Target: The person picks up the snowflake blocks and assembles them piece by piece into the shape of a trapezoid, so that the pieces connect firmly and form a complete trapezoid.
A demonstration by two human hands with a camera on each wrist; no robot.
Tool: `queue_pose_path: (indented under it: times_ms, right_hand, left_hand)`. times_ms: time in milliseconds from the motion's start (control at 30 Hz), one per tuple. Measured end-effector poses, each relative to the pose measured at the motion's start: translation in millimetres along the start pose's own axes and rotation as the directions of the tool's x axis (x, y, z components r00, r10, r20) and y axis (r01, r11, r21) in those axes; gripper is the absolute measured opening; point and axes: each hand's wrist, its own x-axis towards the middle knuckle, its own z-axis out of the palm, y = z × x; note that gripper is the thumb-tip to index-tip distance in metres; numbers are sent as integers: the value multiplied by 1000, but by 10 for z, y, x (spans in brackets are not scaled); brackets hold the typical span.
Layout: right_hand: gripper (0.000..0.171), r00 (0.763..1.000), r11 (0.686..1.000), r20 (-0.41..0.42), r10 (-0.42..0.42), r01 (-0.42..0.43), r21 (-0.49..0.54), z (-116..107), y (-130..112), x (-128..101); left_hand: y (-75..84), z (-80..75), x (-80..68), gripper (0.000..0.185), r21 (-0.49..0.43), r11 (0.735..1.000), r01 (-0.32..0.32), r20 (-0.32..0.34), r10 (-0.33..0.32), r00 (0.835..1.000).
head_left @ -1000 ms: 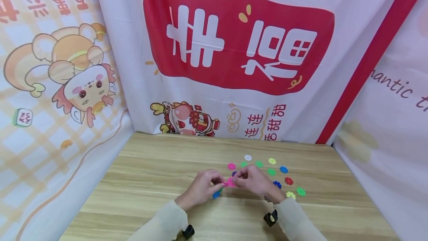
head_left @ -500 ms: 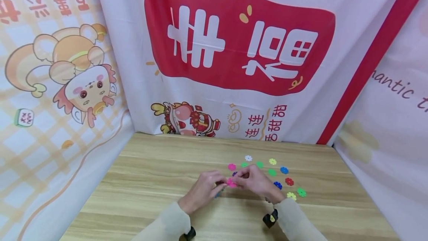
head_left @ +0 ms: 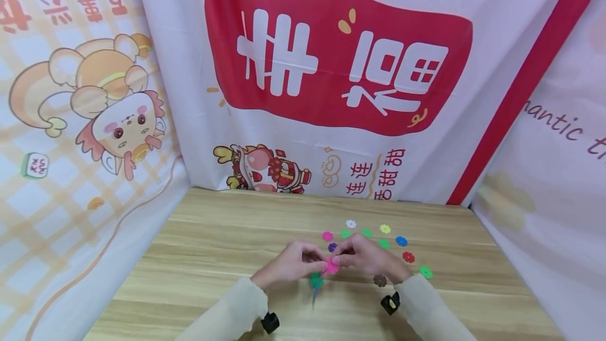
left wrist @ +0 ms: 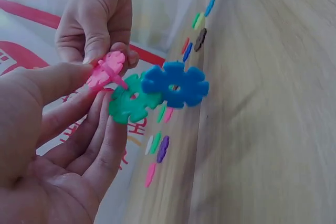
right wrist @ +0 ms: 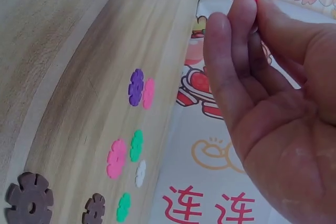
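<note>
1. First, keep the left hand (head_left: 294, 263) steady on the left of the pink flower (head_left: 332, 266); it pinches pink plastic at that flower's edge, though which of two pink pieces each fingertip bears on is hard to tell.
2. Let the blue flower (left wrist: 182, 96) and the green flower (left wrist: 125, 104) hang free, to the near left of the pink flower. They look slotted together, so a knock against the table (head_left: 213, 246) could lever them apart.
3. Watch the second pink flower (left wrist: 114, 75), edge-on across the pink flower and reaching towards the green one. The step seems to be seating these slots: line up the notches, then push straight without twisting.
4. Keep the pink flower raised above the table, between both hands, where the notches can be seen.
5. Use the right hand (head_left: 368, 258), right of the pink flower and pinching it with thumb and fingertips, to press gently and close to the slot; thin plastic probably bends.
6. Hold the right wrist clear of the brown flower (head_left: 380, 280), lying right of the pink flower.
</note>
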Motion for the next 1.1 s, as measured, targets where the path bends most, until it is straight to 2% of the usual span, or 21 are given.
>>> queue_pose_path:
  times_ms: [67, 200, 267, 400, 533, 633, 833, 1100]
  right_hand:
    - [11, 1000, 1000, 18, 5, -5, 6, 5, -3, 28]
    - [10, 1000, 1000, 27, 13, -14, 24, 12, 31, 86]
    - [9, 1000, 1000, 15, 3, -3, -5, -9, 67, 117]
    - [7, 999, 991, -48, -20, 13, -137, -112, 160, 192]
    - [12, 993, 962, -113, 33, -62, -266, -202, 252, 283]
    - [15, 988, 944, -138, 72, -112, -311, -195, 340, 363]
    - [22, 985, 946, -146, 87, -128, -296, -74, 498, 471]
    - [21, 987, 945, -138, 83, -122, -304, 9, 631, 520]
  left_hand:
    - [-25, 16, 15, 9, -37, 999, 12, 15, -12, 1000]
    - [-62, 44, 16, 10, -82, 996, 41, 0, -41, 999]
    - [-72, 47, 7, 11, -100, 994, 51, -5, -52, 999]
    - [-101, 37, -26, 11, -123, 987, 103, -17, -106, 994]
    - [-140, 24, -65, 11, -115, 983, 142, -28, -146, 989]
    - [-156, 18, -86, 11, -106, 982, 153, -30, -157, 987]
    - [-166, 23, -102, 12, -112, 981, 158, -36, -163, 986]
    - [-176, 36, -103, 13, -134, 978, 158, -56, -167, 984]
